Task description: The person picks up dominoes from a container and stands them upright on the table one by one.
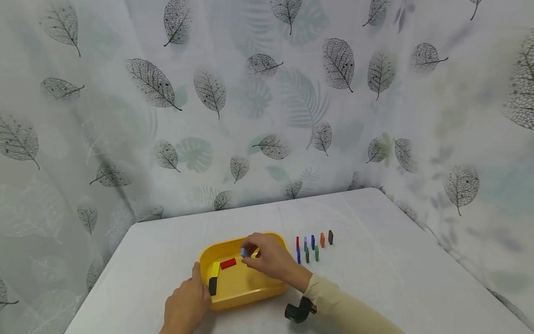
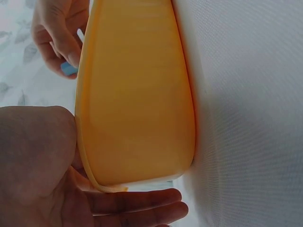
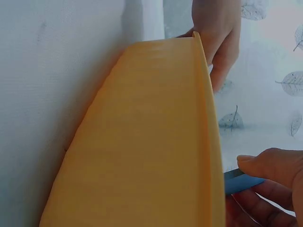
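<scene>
The yellow tray (image 1: 246, 297) lies on the table with its left end by my left hand (image 1: 187, 299). My left thumb goes over the rim while the fingers stretch along the outside wall, gripping the tray's edge; in the left wrist view the tray's side wall (image 2: 135, 94) hides the thumb. Over the tray, my right hand (image 1: 269, 257) pinches a small light-blue block (image 1: 244, 252) between thumb and fingers. Inside the tray, a red block (image 1: 228, 263), a yellow block (image 1: 215, 269) and a black block (image 1: 212, 286) form a bent line along the left side.
Right of the tray, several small blocks stand upright in two rows, among them an orange block (image 1: 322, 240), a dark block (image 1: 330, 237) and a green block (image 1: 316, 253). A black device (image 1: 298, 313) shows under the right forearm. Leaf-print cloth (image 1: 271, 116) hangs behind the white table (image 1: 396, 260).
</scene>
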The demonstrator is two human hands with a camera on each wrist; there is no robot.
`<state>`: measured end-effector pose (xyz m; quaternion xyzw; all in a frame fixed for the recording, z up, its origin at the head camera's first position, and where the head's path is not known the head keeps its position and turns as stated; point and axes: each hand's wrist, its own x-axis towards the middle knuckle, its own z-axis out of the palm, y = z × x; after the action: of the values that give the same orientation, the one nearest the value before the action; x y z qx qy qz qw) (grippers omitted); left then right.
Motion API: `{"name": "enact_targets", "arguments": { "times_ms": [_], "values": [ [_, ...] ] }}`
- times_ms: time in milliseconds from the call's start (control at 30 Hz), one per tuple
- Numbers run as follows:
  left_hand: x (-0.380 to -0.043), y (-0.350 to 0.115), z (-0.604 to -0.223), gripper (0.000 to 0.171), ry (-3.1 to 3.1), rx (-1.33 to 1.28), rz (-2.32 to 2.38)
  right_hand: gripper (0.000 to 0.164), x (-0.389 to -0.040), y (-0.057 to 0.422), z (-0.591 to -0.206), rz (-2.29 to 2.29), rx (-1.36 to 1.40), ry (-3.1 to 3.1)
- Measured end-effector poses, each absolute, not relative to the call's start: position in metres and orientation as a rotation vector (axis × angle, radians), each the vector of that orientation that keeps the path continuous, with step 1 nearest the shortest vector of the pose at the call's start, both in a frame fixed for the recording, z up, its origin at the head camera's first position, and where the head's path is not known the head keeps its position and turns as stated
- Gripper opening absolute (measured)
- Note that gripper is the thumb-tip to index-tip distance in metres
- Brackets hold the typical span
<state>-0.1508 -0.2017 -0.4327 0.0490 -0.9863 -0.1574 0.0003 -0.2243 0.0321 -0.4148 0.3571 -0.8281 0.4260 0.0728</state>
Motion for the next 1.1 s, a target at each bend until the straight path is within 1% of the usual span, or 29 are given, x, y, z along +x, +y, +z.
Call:
{"name": "enact_targets", "arguments": {
  "times_ms": [167, 400, 800, 1100],
  "values": [
    [-0.151, -0.201, -0.432, 0.062, -3.106, 0.162, -0.487, 0.021, -0.220, 0.044, -0.412, 1.210, 1.078, -2.423],
    [-0.151, -0.200, -0.432, 0.062, -3.112, 0.154, -0.489, 0.025, -0.220, 0.062, -0.411, 1.270, 1.040, -2.329],
    [-0.150, -0.201, -0.431, 0.062, -3.113, 0.164, -0.480, 0.026, -0.220, 0.092, -0.405, 1.316, 0.996, -2.247],
    [-0.149, -0.201, -0.433, 0.063, -3.122, 0.167, -0.487, 0.025, -0.218, 0.113, -0.407, 1.310, 0.867, -2.284]
  ]
}}
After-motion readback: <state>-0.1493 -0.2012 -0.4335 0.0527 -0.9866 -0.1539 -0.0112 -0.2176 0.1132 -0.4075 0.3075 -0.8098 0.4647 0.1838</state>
